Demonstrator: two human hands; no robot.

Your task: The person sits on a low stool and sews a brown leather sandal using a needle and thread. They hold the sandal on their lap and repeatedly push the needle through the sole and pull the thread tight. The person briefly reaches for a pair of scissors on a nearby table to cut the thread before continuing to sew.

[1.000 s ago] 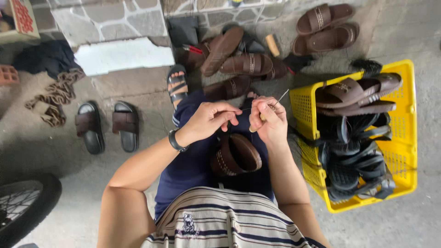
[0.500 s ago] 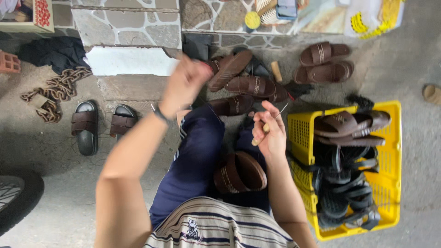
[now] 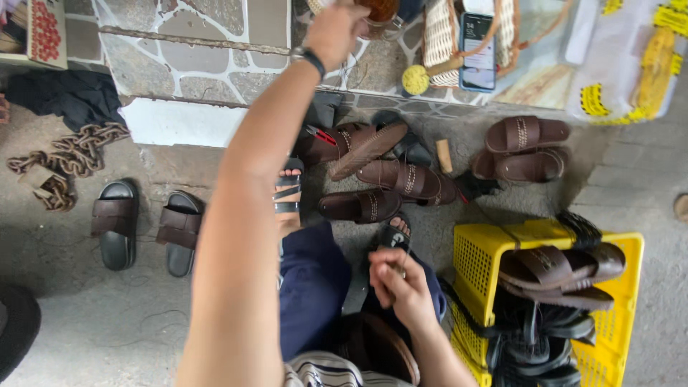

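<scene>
My left hand (image 3: 335,30) is stretched far up and forward, level with the stone ledge, its fingers closed on a thin thread that runs back down toward my lap. My right hand (image 3: 401,285) stays low over my knees, closed on a thin needle-like tool. A brown sandal (image 3: 383,350) lies in my lap just below that hand, partly cut off by the frame edge. My feet, in strapped sandals (image 3: 288,193), rest on the concrete in front of me.
A yellow plastic basket (image 3: 479,252) heaped with brown and black sandals stands at my right. Loose brown sandals (image 3: 401,179) lie ahead, and a pair of black slides (image 3: 115,223) and a chain (image 3: 68,159) lie to the left. A wicker basket holding a phone (image 3: 477,44) sits on the ledge.
My left hand has gone from beside the right hand over my lap up and away to the ledge, drawing the thread out. The right hand has dropped slightly, and the view tilted forward.
</scene>
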